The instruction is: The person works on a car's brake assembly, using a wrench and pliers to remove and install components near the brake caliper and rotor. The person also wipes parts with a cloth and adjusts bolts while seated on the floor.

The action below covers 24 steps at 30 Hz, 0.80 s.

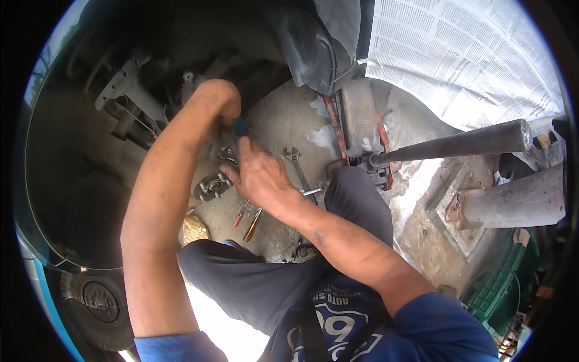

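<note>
My left hand [221,98] is curled at the top of the wheel well, its fingertips mostly hidden, around what looks like a blue-handled tool [240,127]. Just below it, my right hand [260,174] grips a dark metal part [228,154]. A hub with studs [212,187] lies below my fingers. Beside my right hand are an adjustable wrench [294,161], a chrome tool [312,191] and screwdrivers [253,224] on the concrete. Grey suspension parts [129,90] show in the dark well at the upper left.
A red floor jack [338,130] with a long bar handle [452,142] stands right of my knee. A steel stand [503,199], a green plastic case [500,280] and newspaper sheets [458,60] are at the right. A tire [90,301] lies lower left. A dark plastic liner [313,48] hangs above.
</note>
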Motion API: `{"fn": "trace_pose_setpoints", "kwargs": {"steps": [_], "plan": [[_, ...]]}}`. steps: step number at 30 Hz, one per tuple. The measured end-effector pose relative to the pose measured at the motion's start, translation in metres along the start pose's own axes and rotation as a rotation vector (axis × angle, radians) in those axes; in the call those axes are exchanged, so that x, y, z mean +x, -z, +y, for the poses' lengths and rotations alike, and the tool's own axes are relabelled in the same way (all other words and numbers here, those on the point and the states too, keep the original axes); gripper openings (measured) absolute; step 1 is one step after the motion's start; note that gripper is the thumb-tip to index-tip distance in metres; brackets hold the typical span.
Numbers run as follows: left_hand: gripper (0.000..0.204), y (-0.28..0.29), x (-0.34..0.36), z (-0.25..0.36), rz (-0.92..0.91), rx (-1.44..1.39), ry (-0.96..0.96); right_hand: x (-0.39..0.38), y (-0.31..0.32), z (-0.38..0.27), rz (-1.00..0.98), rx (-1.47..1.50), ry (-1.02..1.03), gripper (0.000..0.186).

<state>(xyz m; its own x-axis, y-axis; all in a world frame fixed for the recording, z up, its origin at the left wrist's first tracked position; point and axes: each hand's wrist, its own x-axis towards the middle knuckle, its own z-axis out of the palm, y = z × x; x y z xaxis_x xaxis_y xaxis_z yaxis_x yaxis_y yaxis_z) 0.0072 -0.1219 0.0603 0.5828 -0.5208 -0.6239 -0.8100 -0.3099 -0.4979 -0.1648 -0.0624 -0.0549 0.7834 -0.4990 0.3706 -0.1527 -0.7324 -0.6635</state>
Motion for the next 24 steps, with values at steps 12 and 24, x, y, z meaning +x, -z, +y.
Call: {"fn": "trace_pose_setpoints", "kwargs": {"steps": [12,24], "plan": [[0.037,0.000,-0.001,0.001,0.021,-0.008,0.017,0.000,-0.016,-0.007,-0.017,-0.228,0.053,0.045],[0.035,-0.007,0.023,-0.004,-0.017,0.018,-0.011,0.011,-0.010,-0.003,-0.205,-0.071,-0.057,0.045]]}}
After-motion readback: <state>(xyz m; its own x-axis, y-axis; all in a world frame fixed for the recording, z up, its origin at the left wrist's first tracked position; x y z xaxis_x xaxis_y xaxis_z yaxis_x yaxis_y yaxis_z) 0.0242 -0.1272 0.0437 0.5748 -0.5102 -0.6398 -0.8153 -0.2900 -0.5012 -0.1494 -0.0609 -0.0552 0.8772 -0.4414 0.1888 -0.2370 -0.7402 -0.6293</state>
